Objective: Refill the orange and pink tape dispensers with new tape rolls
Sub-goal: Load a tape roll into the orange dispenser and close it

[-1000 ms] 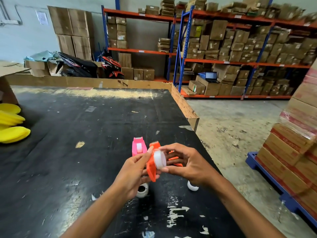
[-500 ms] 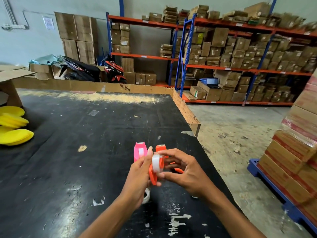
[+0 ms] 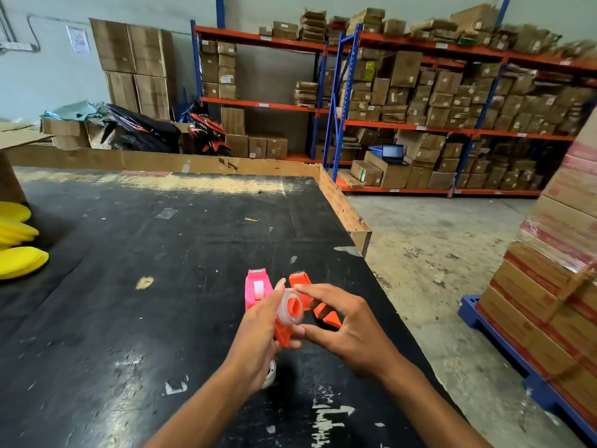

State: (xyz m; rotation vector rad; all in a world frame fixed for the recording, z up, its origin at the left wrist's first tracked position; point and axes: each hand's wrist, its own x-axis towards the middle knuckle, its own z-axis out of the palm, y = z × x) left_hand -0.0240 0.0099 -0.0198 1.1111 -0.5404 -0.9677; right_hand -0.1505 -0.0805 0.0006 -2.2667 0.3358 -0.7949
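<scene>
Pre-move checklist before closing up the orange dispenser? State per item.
1. Clear tape roll sits on the hub of the orange plastic dispenser half: ok.
2. Left hand grips that half: ok.
3. Right hand free to fetch a part: ok, fingers open beside the roll.
4. Other orange dispenser pieces within reach on the black table: ok.
5. Tape end threaded to the cutter: cannot tell.
6. Pink plastic dispenser refilled: cannot tell; a roll shows inside.

A worn black table point(image 3: 135, 318) with a cardboard rim carries a pink tape dispenser point(image 3: 255, 287) near its right edge, an orange dispenser piece point(image 3: 328, 315) just right, a tape roll point(image 3: 269, 375) nearer, and yellow items point(image 3: 19, 260) far left.
</scene>
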